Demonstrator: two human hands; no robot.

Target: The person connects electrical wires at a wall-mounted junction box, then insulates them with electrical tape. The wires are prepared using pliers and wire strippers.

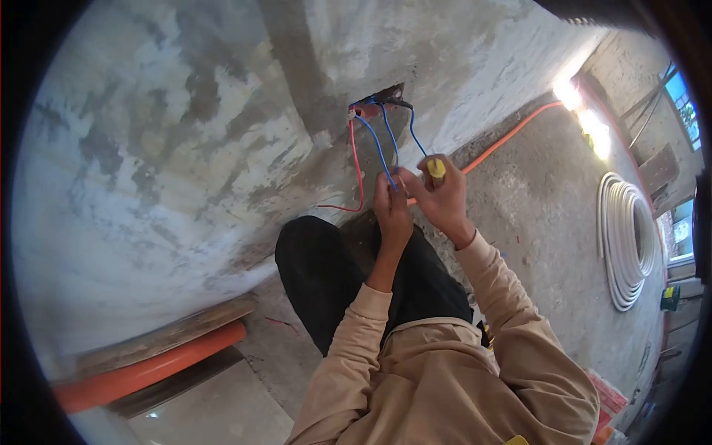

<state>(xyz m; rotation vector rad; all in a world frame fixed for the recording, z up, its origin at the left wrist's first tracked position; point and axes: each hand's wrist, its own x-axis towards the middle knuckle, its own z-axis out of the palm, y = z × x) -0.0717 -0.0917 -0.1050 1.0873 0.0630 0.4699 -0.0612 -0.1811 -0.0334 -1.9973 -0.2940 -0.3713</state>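
Observation:
A reddish wall box [362,113] sits in a hole in the plastered wall, with several wires coming out of it. My left hand [394,216] pinches the end of a blue wire [377,141]. Close beside it, my right hand [443,200] is closed around a small tool with a yellow end [436,168]; its working part is hidden. The two hands' fingertips nearly meet. A second blue wire [391,135] runs down behind the fingers, and another blue wire [417,136] reaches the right hand. To the left hangs a red wire [360,167], bent sideways at its lower end.
An orange conduit [512,133] runs along the floor by the wall. At the right lies a coil of white tubing [627,241]. A thick orange pipe [159,366] and a wooden board [167,336] lie at lower left. My knees [315,267] are close to the wall.

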